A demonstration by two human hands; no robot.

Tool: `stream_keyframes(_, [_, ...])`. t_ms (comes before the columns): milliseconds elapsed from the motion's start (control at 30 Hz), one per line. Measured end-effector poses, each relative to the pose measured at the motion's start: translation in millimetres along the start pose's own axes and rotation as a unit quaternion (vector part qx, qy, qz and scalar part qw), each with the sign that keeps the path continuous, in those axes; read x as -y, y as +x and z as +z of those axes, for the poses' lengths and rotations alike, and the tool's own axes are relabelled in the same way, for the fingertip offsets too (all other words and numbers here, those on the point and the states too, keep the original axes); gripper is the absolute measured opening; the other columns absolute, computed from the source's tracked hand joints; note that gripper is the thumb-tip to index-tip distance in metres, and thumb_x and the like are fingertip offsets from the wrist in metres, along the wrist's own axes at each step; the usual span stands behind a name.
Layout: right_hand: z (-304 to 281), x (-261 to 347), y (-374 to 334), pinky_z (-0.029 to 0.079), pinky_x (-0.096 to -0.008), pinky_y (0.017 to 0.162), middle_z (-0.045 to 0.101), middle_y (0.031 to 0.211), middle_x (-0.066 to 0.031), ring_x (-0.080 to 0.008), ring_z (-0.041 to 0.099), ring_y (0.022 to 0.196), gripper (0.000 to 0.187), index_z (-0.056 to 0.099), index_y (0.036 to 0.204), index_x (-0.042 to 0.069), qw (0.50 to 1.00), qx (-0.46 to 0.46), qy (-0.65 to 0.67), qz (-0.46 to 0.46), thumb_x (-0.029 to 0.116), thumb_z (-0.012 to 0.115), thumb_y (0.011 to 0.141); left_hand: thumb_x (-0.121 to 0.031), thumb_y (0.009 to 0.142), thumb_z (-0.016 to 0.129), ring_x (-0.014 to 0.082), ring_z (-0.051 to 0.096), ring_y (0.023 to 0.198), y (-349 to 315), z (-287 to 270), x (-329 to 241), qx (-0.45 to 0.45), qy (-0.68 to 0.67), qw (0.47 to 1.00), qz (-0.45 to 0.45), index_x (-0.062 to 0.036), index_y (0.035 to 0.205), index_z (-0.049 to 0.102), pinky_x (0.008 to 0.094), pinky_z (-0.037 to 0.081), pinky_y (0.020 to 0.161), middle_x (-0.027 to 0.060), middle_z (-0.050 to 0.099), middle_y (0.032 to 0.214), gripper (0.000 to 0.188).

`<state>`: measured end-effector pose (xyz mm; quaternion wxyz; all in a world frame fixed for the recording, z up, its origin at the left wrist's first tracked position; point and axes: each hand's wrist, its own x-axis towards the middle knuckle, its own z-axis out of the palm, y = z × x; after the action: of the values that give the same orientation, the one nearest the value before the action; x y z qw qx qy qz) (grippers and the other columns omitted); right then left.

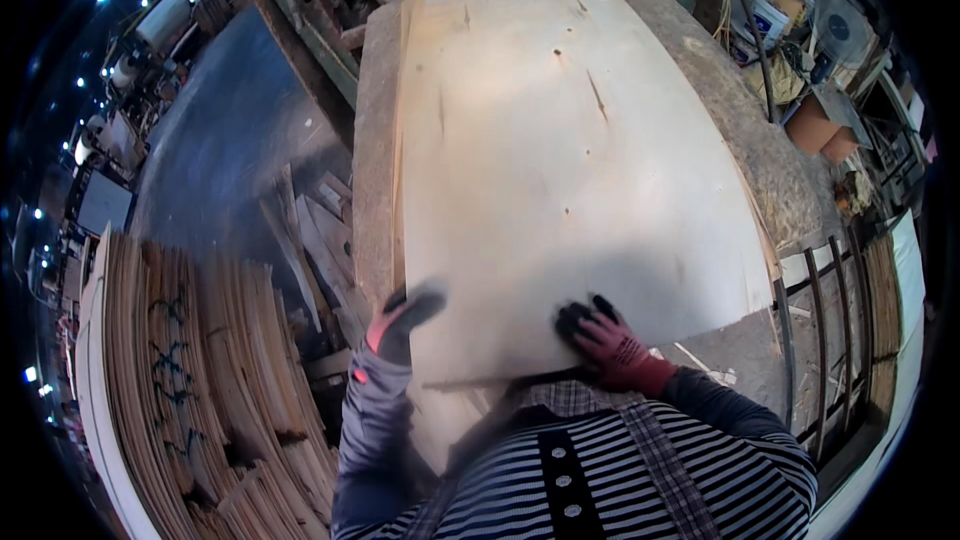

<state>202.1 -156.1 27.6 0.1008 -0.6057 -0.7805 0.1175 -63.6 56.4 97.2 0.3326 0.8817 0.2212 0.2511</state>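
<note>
Lettering (628, 349) on right red glove (606, 342)

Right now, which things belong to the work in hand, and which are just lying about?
In the work, it seems:
sheet
left hand, at its edge
right hand, on it
table, under it

Lying about:
box
bucket
wood scraps

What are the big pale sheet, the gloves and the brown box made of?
The big pale sheet looks like smooth, bare wood: it shows dark knots and splits. The gloves look like stretchy fabric from their snug fit; the dark fingers may be rubber-coated. The brown box seems dull cardboard, from its flat folded sides.
</note>
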Motion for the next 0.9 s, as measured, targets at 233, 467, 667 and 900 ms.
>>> stream_keyframes(233, [-66, 30, -39, 0.034, -0.0478, 0.09, 0.045, 0.111, -0.0197, -0.0387, 0.042, 0.103, 0.049, 0.05, 0.105, 0.003, 0.967, -0.232, 0.046, 0.097, 0.018, 0.064, 0.06, -0.014, 0.078, 0.05, 0.0275, 0.051, 0.097, 18, 1, -63, -0.111, -0.471, 0.86, -0.163, 0.0031, 0.106, 0.049, 0.0355, 0.041, 0.085, 0.0179, 0.051, 0.106, 0.032])
stream_keyframes(467, [-95, 18, -18, 0.033, -0.0418, 0.092, 0.048, 0.111, -0.0103, -0.0317, 0.044, 0.104, 0.036, 0.052, 0.109, 0.014, 0.99, -0.131, -0.012, 0.058, 0.025, 0.052, 0.075, -0.02, 0.079, 0.05, 0.0323, 0.041, 0.11, -72, 30, 74, -0.004, 0.185, 0.974, -0.131, 0.0059, 0.117, 0.037, 0.0395, 0.034, 0.092, 0.0233, 0.04, 0.118, 0.048])
stream_keyframes(667, [-91, -60, 44, 0.034, -0.0399, 0.091, 0.05, 0.113, -0.0092, -0.029, 0.047, 0.102, 0.04, 0.05, 0.111, 0.016, 0.972, -0.226, -0.062, 0.032, 0.031, 0.055, 0.075, -0.026, 0.068, 0.063, 0.0357, 0.032, 0.116, -86, 68, 69, -0.078, 0.258, 0.916, -0.296, -0.0049, 0.127, 0.028, 0.0395, 0.032, 0.095, 0.0224, 0.028, 0.129, 0.072])
stream_keyframes(900, [-76, -150, 120, 0.032, -0.0392, 0.093, 0.046, 0.118, -0.0083, -0.029, 0.043, 0.107, 0.04, 0.047, 0.114, 0.015, 0.972, -0.216, -0.078, 0.054, 0.03, 0.051, 0.077, -0.033, 0.07, 0.059, 0.0382, 0.03, 0.116, -70, 63, 68, -0.025, 0.185, 0.908, -0.376, 0.0021, 0.127, 0.023, 0.0383, 0.029, 0.096, 0.0253, 0.031, 0.126, 0.076])
